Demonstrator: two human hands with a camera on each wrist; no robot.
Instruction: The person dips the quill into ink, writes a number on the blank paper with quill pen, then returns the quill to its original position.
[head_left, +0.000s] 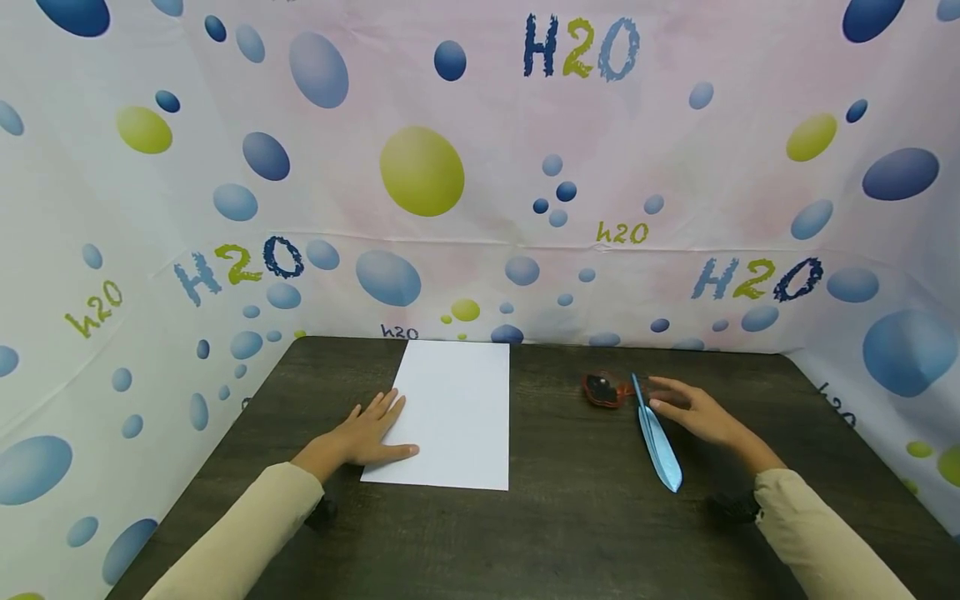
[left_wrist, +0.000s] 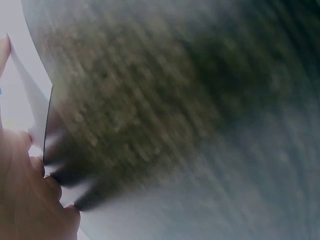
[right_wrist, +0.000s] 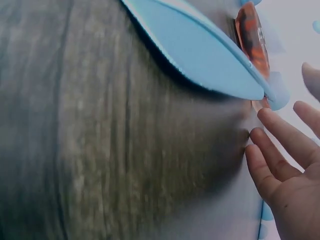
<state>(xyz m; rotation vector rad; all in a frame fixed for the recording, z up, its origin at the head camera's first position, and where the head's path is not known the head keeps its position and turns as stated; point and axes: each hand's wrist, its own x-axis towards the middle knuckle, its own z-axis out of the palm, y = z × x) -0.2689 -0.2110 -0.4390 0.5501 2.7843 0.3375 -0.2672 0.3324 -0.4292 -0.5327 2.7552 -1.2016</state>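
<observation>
A blank white sheet of paper (head_left: 459, 417) lies on the dark table. My left hand (head_left: 369, 433) rests with spread fingers across its left edge, the thumb on the paper. To the right lies a flat, light-blue leaf-shaped thing (head_left: 660, 446) with a thin stem; its exact kind is unclear. Behind its stem is a pair of sunglasses (head_left: 603, 390) with red-orange frames, partly hidden by it. Just right of the stem my right hand (head_left: 701, 412) hovers with loosely extended fingers, holding nothing. In the right wrist view, those fingers are apart from the blue thing (right_wrist: 200, 55).
The dark wood-grain table (head_left: 562, 533) reaches back to a white cloth backdrop (head_left: 487, 117) printed with blue and green spots and H2O lettering. The same cloth runs along the left and right sides. Dark straps or devices sit under both wrists.
</observation>
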